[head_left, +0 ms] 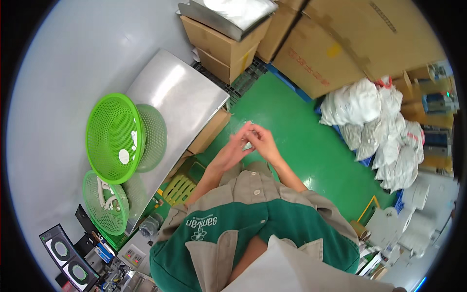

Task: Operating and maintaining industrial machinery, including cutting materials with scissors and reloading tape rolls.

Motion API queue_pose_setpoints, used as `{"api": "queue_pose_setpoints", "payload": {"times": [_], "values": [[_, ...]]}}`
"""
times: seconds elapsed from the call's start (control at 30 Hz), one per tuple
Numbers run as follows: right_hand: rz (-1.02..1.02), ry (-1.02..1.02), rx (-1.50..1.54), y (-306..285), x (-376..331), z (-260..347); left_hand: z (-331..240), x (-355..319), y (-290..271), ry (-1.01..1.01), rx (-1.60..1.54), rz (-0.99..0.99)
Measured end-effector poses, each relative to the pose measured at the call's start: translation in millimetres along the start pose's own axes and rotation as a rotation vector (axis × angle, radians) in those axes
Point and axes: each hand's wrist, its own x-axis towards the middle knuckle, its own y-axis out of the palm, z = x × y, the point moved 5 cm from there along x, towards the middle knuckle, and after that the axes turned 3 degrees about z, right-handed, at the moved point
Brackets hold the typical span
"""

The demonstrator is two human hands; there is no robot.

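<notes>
Both hands meet over the shiny green floor (292,131). The left hand (239,141) and right hand (262,138) pinch a small pale piece (248,144) between their fingertips.

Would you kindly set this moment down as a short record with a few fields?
left hand: left hand meets the right in front of the chest, fingers on a small pale object
right hand: right hand pinches the same object, too small to identify
nearby: steel table with two green mesh baskets
floor: green floor, cardboard boxes, white sacks
</notes>
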Motion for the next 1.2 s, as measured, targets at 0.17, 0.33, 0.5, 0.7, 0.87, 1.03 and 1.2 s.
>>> {"api": "queue_pose_setpoints", "payload": {"times": [0.17,0.33,0.5,0.7,0.87,1.03,1.2], "values": [[-0.059,-0.101,-0.499,-52.5,140.1,47.1,-72.1,126.8,-49.9,0.075,0.422,-0.026],[-0.227,-0.243,-0.492,-97.3,280.8,86.4,-135.1,202.1,-193.3,0.155,0.161,-0.592],[-0.406,-0.597,-0.899,-92.5,394.8,182.8,-195.2,259.8,-399.5,0.417,-0.156,-1.033],[-0.355,-0.561,-1.256,-61.9,500.0,179.9,-209.7,363.2,-692.5,0.488,-0.228,-1.459],[-0.37,-0.445,-1.308,-103.3,507.2,131.7,-213.7,415.7,-811.9,0.402,0.017,-1.451],[-0.441,-0.55,-1.241,-112.6,510.6,116.5,-232.6,453.3,-870.4,0.32,0.244,-1.114],[-0.586,-0.521,-1.179,-109.2,505.2,114.5,-247.4,495.8,-868.8,0.314,0.433,-0.896]]}}
